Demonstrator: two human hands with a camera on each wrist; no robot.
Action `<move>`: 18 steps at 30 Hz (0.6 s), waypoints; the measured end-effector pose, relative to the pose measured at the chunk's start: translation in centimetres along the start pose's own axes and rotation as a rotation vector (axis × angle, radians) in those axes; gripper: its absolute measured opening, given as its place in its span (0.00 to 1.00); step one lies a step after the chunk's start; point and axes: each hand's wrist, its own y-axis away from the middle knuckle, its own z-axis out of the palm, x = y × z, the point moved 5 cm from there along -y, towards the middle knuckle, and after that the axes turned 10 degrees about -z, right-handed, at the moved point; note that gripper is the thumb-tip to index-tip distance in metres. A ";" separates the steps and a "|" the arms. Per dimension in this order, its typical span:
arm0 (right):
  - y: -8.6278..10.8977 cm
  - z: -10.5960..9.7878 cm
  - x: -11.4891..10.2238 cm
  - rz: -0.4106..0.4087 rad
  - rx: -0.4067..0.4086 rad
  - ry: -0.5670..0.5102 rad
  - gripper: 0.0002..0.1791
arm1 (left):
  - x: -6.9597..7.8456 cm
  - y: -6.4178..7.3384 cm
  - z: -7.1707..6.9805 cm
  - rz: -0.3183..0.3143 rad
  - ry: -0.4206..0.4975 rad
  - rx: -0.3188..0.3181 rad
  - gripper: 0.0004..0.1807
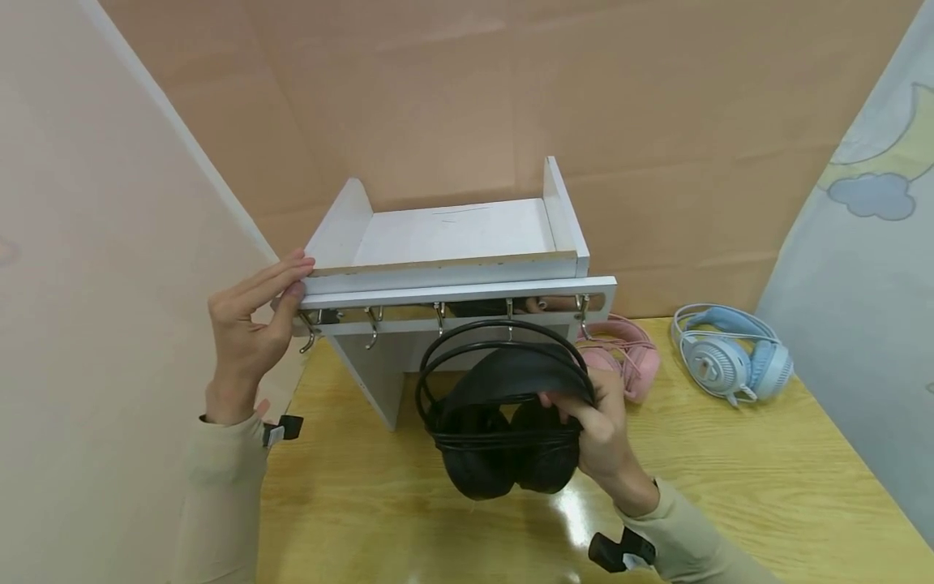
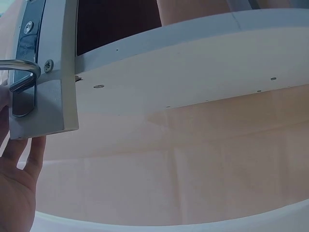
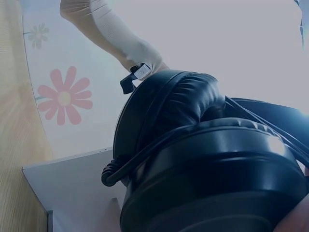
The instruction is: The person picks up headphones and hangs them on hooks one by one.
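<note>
A pair of black headphones (image 1: 503,381), its cable wound round it, hangs in front of the white hook rack (image 1: 467,292). My right hand (image 1: 601,430) grips it at the right end of the headband. In the right wrist view the padded ear cups (image 3: 212,159) fill much of the picture. My left hand (image 1: 251,316) holds the rack's left end, fingers over the top and thumb at the front. The left wrist view shows the rack's end (image 2: 48,96) with a metal hook (image 2: 21,72) and fingers behind it. Several metal hooks (image 1: 372,328) line the rack's front.
Pink headphones (image 1: 635,365) lie on the wooden table (image 1: 730,487) behind my right hand, partly hidden. Light blue headphones (image 1: 730,357) lie farther right. A pale wall (image 1: 95,324) runs close along the left side, and brown paper (image 1: 467,97) covers the back.
</note>
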 end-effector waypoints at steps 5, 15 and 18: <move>0.3 0.3 0.3 0.005 0.002 0.008 0.14 | -0.3 0.1 -0.1 0.001 0.007 0.000 0.14; 1.0 0.9 1.0 -0.015 -0.025 -0.001 0.13 | -0.3 0.2 0.1 0.008 0.006 0.010 0.14; 1.2 1.0 1.0 -0.003 -0.019 0.013 0.12 | -0.3 0.3 0.0 0.006 0.003 0.013 0.14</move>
